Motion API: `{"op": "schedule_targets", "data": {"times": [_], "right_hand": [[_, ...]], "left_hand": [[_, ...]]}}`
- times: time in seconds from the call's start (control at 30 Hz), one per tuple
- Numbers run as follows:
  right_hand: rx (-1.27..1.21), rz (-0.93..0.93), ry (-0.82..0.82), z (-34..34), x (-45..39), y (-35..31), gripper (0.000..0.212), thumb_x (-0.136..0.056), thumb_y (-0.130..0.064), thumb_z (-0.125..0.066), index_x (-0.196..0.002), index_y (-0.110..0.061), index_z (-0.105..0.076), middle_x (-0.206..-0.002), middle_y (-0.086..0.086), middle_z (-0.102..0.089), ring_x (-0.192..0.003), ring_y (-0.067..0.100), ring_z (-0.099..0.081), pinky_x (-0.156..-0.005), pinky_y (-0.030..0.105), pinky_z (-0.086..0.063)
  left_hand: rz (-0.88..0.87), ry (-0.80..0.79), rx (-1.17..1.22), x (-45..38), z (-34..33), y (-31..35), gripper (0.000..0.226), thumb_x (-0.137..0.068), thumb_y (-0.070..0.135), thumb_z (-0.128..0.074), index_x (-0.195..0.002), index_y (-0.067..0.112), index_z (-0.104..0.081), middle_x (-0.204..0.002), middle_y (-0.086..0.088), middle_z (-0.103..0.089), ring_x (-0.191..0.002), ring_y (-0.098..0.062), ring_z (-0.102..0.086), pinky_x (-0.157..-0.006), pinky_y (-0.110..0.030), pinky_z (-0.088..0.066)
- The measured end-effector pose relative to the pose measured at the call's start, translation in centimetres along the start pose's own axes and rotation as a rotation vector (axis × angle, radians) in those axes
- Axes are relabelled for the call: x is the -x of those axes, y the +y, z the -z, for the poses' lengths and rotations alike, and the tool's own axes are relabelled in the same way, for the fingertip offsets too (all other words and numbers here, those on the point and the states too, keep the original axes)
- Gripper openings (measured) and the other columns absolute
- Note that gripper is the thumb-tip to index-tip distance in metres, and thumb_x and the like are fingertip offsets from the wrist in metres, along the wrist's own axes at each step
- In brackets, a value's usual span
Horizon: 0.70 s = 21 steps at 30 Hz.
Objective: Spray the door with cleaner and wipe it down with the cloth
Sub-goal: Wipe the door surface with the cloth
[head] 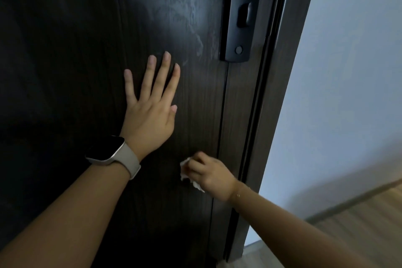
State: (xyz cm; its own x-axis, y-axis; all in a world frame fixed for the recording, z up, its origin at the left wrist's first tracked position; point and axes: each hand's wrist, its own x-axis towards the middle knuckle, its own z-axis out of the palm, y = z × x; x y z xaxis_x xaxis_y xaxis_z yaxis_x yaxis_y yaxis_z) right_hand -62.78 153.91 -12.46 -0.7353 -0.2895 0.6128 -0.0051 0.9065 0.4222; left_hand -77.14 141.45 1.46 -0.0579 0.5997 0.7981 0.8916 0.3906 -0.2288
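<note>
A dark wood-grain door (71, 54) fills most of the view, with pale wet smears (187, 11) on it left of the lock plate. My left hand (150, 106) lies flat on the door with its fingers spread, holding nothing. Lower down, my right hand (208, 172) is closed on a small crumpled white cloth (185, 167) and presses it against the door near the door's right edge. No spray bottle is in view.
A black lock plate (241, 17) with a keyhole sits at the upper right of the door. The dark door frame (280, 85) runs down beside it. Further right are a pale wall (352, 72) and wooden floor (369, 230). A watch (108, 150) is on my left wrist.
</note>
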Motion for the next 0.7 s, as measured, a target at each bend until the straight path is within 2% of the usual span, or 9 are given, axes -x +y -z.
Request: {"op": "schedule_targets", "data": {"times": [0.03,0.1,0.17,0.3,0.37,0.47,0.57,0.63,0.7], "right_hand": [[0.001,0.003,-0.037,0.3,0.6,-0.1,0.024,-0.091,-0.012,-0.057,-0.111,-0.005,-0.068,-0.107,0.007,-0.057,-0.096,0.026,-0.049,-0.067,0.035,-0.054],[-0.016,-0.051,0.010,2.4,0.5,0.8,0.026,-0.092,-0.009,-0.056,-0.115,-0.004,-0.068,-0.103,0.008,-0.060,-0.095,0.026,-0.051,-0.068,0.034,-0.053],[-0.011,-0.170,0.141,6.0,-0.3,2.8,0.026,-0.093,-0.007,-0.059,-0.117,-0.002,-0.068,-0.100,0.010,-0.061,-0.091,0.029,-0.055,-0.071,0.034,-0.050],[-0.006,-0.486,0.466,14.6,-3.0,9.1,0.017,-0.090,-0.001,-0.064,-0.104,-0.002,-0.073,-0.095,0.012,-0.062,-0.089,0.027,-0.057,-0.079,0.029,-0.043],[-0.018,-0.604,0.621,18.2,-5.1,12.1,0.015,-0.090,-0.003,-0.066,-0.102,-0.007,-0.075,-0.093,0.006,-0.059,-0.087,0.019,-0.057,-0.077,0.025,-0.044],[-0.053,-0.687,0.804,22.5,-9.3,15.9,0.014,-0.087,-0.011,-0.066,-0.095,-0.010,-0.077,-0.091,-0.005,-0.055,-0.081,-0.006,-0.053,-0.075,0.011,-0.041],[-0.075,-0.729,0.921,25.1,-14.4,19.2,0.016,-0.081,-0.013,-0.066,-0.092,-0.013,-0.078,-0.088,-0.009,-0.055,-0.079,-0.012,-0.053,-0.074,0.006,-0.040],[-0.080,-0.740,0.969,24.8,-16.7,20.6,0.015,-0.081,-0.016,-0.067,-0.091,-0.011,-0.077,-0.090,-0.005,-0.057,-0.077,-0.008,-0.055,-0.074,0.011,-0.045],[-0.077,-0.740,1.010,22.7,-17.2,20.4,0.013,-0.084,-0.016,-0.065,-0.086,-0.006,-0.074,-0.087,-0.002,-0.054,-0.075,0.006,-0.059,-0.073,0.030,-0.052]], "left_hand": [[0.001,-0.005,-0.006,0.0,0.0,0.0,0.082,-0.093,0.030,-0.052,-0.156,0.017,-0.002,-0.163,-0.007,0.013,-0.148,-0.026,0.019,-0.112,-0.056,0.020],[-0.002,-0.009,-0.019,-0.1,-0.1,-0.1,0.086,-0.091,0.037,-0.055,-0.156,0.017,-0.001,-0.163,-0.007,0.012,-0.148,-0.026,0.020,-0.111,-0.054,0.023],[-0.010,-0.010,-0.025,-0.1,-0.1,-0.1,0.093,-0.088,0.049,-0.057,-0.156,0.017,-0.003,-0.163,-0.007,0.012,-0.148,-0.026,0.018,-0.112,-0.054,0.022],[0.016,-0.007,-0.061,-0.2,-0.2,0.1,0.105,-0.080,0.064,-0.059,-0.156,0.016,-0.004,-0.164,-0.008,0.011,-0.150,-0.029,0.013,-0.112,-0.056,0.020],[0.015,-0.008,-0.075,-0.2,-0.2,0.1,0.109,-0.077,0.064,-0.063,-0.156,0.015,-0.005,-0.164,-0.009,0.010,-0.150,-0.030,0.012,-0.112,-0.056,0.019],[0.016,-0.015,-0.113,-0.1,-0.2,0.1,0.113,-0.074,0.063,-0.067,-0.155,0.015,-0.005,-0.164,-0.010,0.007,-0.150,-0.031,0.009,-0.113,-0.058,0.017],[0.016,-0.011,-0.129,-0.2,-0.3,0.2,0.115,-0.072,0.063,-0.069,-0.154,0.015,-0.004,-0.164,-0.010,0.007,-0.150,-0.031,0.009,-0.113,-0.057,0.017],[0.021,-0.008,-0.129,-0.2,-0.3,0.1,0.116,-0.072,0.063,-0.069,-0.154,0.016,-0.002,-0.164,-0.010,0.008,-0.150,-0.030,0.010,-0.113,-0.056,0.020],[0.025,-0.012,-0.126,-0.2,-0.4,0.1,0.117,-0.072,0.063,-0.069,-0.154,0.017,-0.001,-0.164,-0.009,0.010,-0.150,-0.030,0.011,-0.113,-0.055,0.021]]}}
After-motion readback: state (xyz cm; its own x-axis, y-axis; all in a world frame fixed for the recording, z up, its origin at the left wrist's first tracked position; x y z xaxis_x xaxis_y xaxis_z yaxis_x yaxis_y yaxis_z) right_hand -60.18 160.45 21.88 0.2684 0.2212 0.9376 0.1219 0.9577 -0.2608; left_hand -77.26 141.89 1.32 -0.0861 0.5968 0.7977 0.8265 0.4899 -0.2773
